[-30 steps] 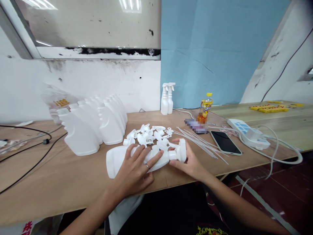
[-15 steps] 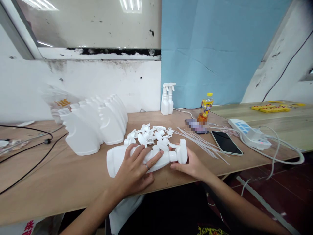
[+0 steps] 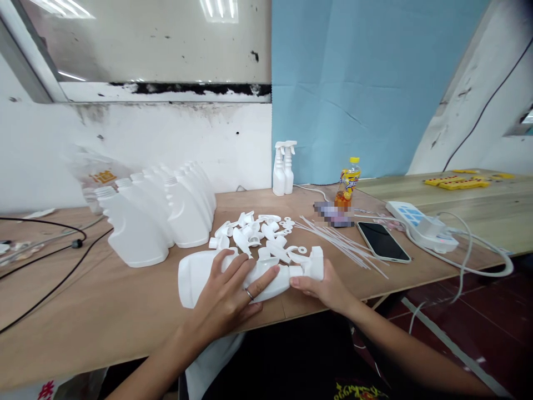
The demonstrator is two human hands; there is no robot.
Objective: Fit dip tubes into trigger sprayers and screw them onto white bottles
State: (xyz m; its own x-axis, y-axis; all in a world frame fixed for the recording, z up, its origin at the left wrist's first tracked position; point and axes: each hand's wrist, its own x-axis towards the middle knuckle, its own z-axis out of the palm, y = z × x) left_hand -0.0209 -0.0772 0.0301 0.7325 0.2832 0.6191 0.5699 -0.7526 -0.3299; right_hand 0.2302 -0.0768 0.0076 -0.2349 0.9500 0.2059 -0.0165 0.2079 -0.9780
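A white spray bottle (image 3: 194,278) lies on its side near the table's front edge, its base to the left. My left hand (image 3: 229,286), with a ring on one finger, is wrapped over the bottle's body. At the neck end, my right hand (image 3: 327,286) grips the white trigger spray head (image 3: 316,262), thumb in front and the other fingers mostly hidden behind it. The head sits at the bottle's neck; I cannot tell how tightly. Just behind the bottle is a pile of loose white spray head parts (image 3: 250,230), with small white rings (image 3: 287,224) beside it.
White bottles without heads (image 3: 139,239) stand in rows at the left. Two spray bottles with heads (image 3: 278,172) stand by the wall. Thin white tubes (image 3: 337,241), a phone (image 3: 383,241), a drink bottle (image 3: 347,183) and a power strip (image 3: 420,228) lie or stand rightward. Black cables (image 3: 54,283) cross the left.
The spray head has turned about the neck, its trigger now angled differently, with my right hand shifting around it. My left hand keeps its hold on the bottle. The view has shifted slightly.
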